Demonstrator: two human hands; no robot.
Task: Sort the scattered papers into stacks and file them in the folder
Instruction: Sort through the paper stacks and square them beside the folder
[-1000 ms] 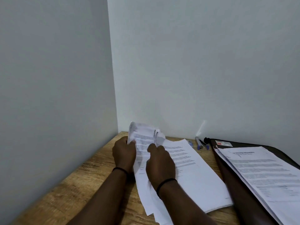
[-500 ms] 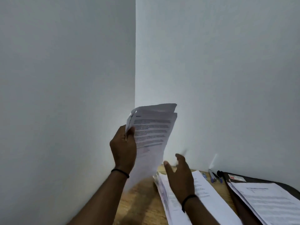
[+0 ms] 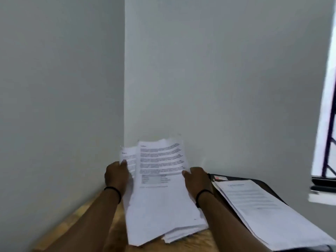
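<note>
The wooden desk (image 3: pixel 190 241) is wedged into the corner of two pale walls, and everything is placed here by reference to it. On its right end lies an open dark folder (image 3: pixel 263 184) with one filed stack of printed sheets (image 3: pixel 261 202) on it, squared loosely, its edges fanning a little toward the near side.

Over the middle of the desk the person holds up a thick bundle of printed papers (image 3: pixel 160 188), tilted back toward the corner, its lower edge hanging just above or on the wood; I cannot tell which. The left hand (image 3: pixel 116 173) grips the bundle's left edge, thumb over the front of a page that juts out behind the top sheet. The right hand (image 3: pixel 197 179) clasps the right edge, thumb on the printed face. Each wrist wears a thin black band.

The bundle is ragged: the bottom corners splay into several layers, and the front sheet sits askew over the ones behind. I judge the risk to be that the loose lower sheets slide out and scatter across the desk if either grip slackens, or that they buckle if the bundle is tapped square too hard. Swinging it toward the folder might also catch and shove the filed stack.

Count: one desk, one folder, one filed stack, one held bundle, two hands, two wristbands. A window edge (image 3: pixel 327 124) shows beyond the desk's right end.
</note>
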